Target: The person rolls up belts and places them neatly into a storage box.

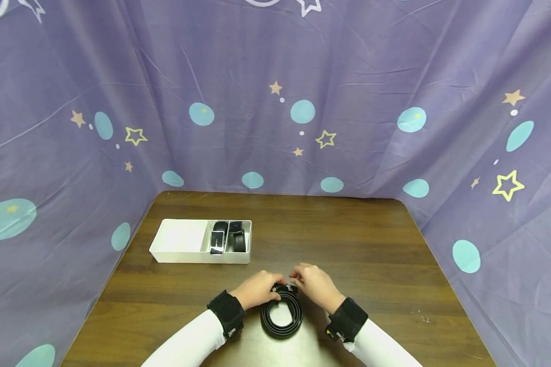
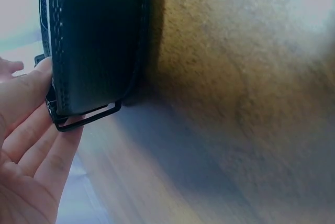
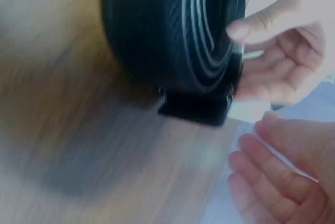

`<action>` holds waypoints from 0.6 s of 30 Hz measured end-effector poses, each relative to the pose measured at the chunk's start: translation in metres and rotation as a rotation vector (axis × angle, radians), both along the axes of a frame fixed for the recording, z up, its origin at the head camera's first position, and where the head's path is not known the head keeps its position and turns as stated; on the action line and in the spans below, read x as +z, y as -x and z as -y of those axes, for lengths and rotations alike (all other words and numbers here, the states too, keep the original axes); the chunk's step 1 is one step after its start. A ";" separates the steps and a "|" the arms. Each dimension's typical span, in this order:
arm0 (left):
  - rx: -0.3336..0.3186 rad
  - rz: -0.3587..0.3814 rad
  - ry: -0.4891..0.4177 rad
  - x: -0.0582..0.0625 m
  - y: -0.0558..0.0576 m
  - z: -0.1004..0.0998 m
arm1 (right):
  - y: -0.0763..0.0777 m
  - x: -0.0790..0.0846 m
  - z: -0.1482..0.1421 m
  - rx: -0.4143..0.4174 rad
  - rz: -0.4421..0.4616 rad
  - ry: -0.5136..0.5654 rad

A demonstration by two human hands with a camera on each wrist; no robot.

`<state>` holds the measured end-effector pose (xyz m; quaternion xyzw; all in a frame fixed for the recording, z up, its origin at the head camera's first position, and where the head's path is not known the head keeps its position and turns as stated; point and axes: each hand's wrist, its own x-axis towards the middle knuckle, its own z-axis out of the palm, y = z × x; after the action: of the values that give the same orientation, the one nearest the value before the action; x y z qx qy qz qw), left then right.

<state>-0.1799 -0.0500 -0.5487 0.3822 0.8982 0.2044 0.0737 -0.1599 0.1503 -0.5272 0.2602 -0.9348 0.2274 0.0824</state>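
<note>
A black belt [image 1: 280,332], rolled into a coil with stitched edges, stands on the table in front of the person. Its buckle [image 1: 287,288] is at the far side of the roll. My left hand [image 1: 258,288] pinches the belt at the buckle end, thumb on the near side and fingers behind, as the left wrist view shows with the belt [image 2: 97,41] and its buckle frame [image 2: 89,119]. Just right of the buckle is my right hand [image 1: 318,286]; its fingers [image 3: 267,177] are loosely bent and apart from the belt in the right wrist view.
A white divided box [image 1: 179,237] lies at the back left of the wooden table [image 1: 340,229]. Two of its narrow compartments hold rolled black belts [image 1: 218,237] with buckles. A purple patterned curtain [image 1: 257,61] encloses the back and sides.
</note>
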 end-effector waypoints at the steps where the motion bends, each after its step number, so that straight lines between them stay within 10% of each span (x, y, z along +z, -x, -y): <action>1: 0.003 0.002 -0.002 0.000 0.000 0.000 | 0.001 -0.001 0.002 -0.013 0.010 -0.006; 6: 0.020 -0.023 0.002 -0.003 -0.001 -0.001 | 0.005 -0.011 0.007 -0.031 0.078 -0.009; 14: -0.029 -0.419 0.096 0.002 -0.014 -0.009 | 0.009 -0.018 0.005 0.018 0.107 0.059; 18: -0.077 -0.437 0.084 0.008 -0.026 -0.020 | 0.011 -0.018 0.004 0.078 0.112 0.091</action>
<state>-0.1543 -0.0304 -0.5409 0.4482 0.8852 0.0761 -0.0989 -0.1704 0.1468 -0.5455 0.2791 -0.9158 0.2868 0.0328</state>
